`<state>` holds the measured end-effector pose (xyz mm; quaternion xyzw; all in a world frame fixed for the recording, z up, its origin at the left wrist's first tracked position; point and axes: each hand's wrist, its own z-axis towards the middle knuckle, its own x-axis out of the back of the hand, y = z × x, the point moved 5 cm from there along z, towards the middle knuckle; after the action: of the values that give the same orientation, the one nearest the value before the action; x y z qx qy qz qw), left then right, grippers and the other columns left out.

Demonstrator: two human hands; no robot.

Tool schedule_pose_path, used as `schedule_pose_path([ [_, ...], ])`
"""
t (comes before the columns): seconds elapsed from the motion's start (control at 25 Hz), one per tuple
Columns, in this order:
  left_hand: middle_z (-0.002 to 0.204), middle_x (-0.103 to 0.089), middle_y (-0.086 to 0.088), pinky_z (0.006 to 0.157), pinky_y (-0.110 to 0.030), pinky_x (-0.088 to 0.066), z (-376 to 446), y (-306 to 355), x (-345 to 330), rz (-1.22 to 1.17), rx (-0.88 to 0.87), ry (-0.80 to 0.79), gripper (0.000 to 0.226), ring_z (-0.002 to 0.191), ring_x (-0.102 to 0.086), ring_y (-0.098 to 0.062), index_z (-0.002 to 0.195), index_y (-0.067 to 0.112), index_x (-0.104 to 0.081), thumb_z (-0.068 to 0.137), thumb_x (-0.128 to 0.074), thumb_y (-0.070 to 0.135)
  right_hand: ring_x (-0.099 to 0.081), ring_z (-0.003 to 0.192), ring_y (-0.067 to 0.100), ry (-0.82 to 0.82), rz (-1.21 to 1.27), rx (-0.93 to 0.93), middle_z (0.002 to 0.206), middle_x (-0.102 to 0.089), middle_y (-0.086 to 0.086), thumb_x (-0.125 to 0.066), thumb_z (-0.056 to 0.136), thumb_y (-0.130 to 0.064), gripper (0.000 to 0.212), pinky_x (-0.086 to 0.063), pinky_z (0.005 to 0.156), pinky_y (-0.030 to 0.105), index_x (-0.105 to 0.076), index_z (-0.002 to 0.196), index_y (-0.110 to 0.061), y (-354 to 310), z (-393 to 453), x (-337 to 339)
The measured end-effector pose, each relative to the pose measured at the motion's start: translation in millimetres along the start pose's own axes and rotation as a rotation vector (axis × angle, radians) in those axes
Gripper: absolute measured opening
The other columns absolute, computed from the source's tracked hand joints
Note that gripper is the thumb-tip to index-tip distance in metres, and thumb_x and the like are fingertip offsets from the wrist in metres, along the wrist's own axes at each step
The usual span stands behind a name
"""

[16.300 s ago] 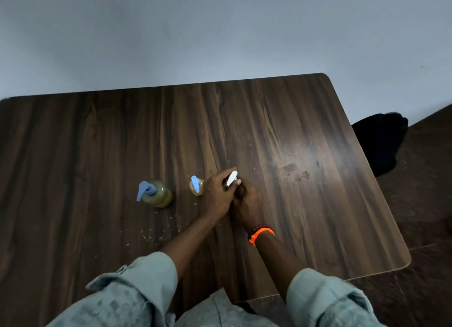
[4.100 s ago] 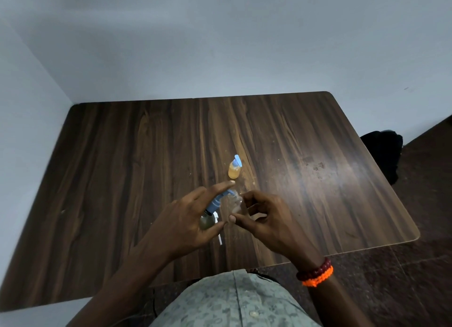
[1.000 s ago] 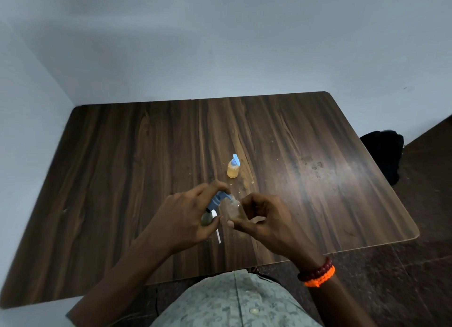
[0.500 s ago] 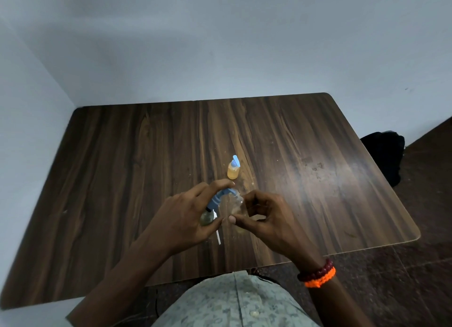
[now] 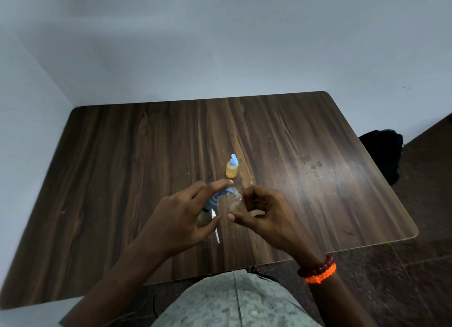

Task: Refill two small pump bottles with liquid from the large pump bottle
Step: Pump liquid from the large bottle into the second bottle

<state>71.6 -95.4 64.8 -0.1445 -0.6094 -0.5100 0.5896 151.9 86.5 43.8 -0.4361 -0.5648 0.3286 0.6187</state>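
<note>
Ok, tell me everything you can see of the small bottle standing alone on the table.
The small bottle is clear plastic by its look, filled most of the way with amber liquid and topped with a light blue pump. It stands upright near the middle of the table, just beyond both hands, and only the table touches it.

We see the large bottle tilted above the near middle of the worktop, its olive-green body low and its blue pump head angled up and to the right, the nozzle reaching over the open mouth of a small clear bottle. That small bottle holds a little yellowish liquid and stands close beside the large one. Its loose white pump with tube lies on the worktop below. A second small bottle, filled amber with a blue pump, stands upright farther in, near the worktop's centre.
</note>
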Motion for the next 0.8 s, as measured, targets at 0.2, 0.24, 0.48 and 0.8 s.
schedule_pose_path([
  [0.2,0.111,-0.066,0.006,0.060,-0.035,-0.062,3.1,0.7,-0.2,0.028,-0.005,-0.031,0.053,0.080,-0.068,-0.013,0.135,0.043,-0.040,0.087,-0.061,0.052,-0.073,0.086,0.009,-0.038,-0.015,-0.004,0.091,-0.074,-0.013,-0.087,0.084,-0.029,0.021,-0.065,0.080,0.040,-0.072,0.097,-0.023,-0.7,-4.8,-4.9],
  [0.24,0.112,-0.066,0.005,0.060,-0.035,-0.062,2.7,0.6,-0.1,0.029,-0.004,-0.041,0.058,0.079,-0.068,-0.013,0.138,0.043,-0.037,0.087,-0.065,0.050,-0.073,0.084,0.009,-0.030,0.005,-0.008,0.088,-0.072,-0.016,-0.087,0.083,-0.029,0.021,-0.065,0.079,0.040,-0.071,0.096,-0.025,-1.0,-5.0,-4.3],
  [0.48,0.107,-0.066,0.005,0.056,-0.032,-0.060,-0.5,2.7,1.9,0.017,-0.007,-0.017,0.062,0.073,-0.064,-0.012,0.140,0.041,-0.041,0.086,-0.071,0.044,-0.074,0.090,0.012,-0.046,-0.002,0.006,0.097,-0.074,-0.005,-0.086,0.083,-0.030,0.026,-0.065,0.083,0.041,-0.072,0.100,-0.018,-2.5,-1.5,-1.9],
  [0.8,0.117,-0.067,0.005,0.065,-0.032,-0.063,-0.5,0.1,1.8,-0.030,0.016,-0.080,0.071,0.080,-0.068,-0.012,0.146,0.045,-0.030,0.088,-0.071,0.050,-0.075,0.086,0.014,-0.018,0.016,-0.029,0.095,-0.075,-0.002,-0.086,0.083,-0.029,0.026,-0.066,0.081,0.041,-0.072,0.099,-0.014,-0.3,-2.9,-2.7],
])
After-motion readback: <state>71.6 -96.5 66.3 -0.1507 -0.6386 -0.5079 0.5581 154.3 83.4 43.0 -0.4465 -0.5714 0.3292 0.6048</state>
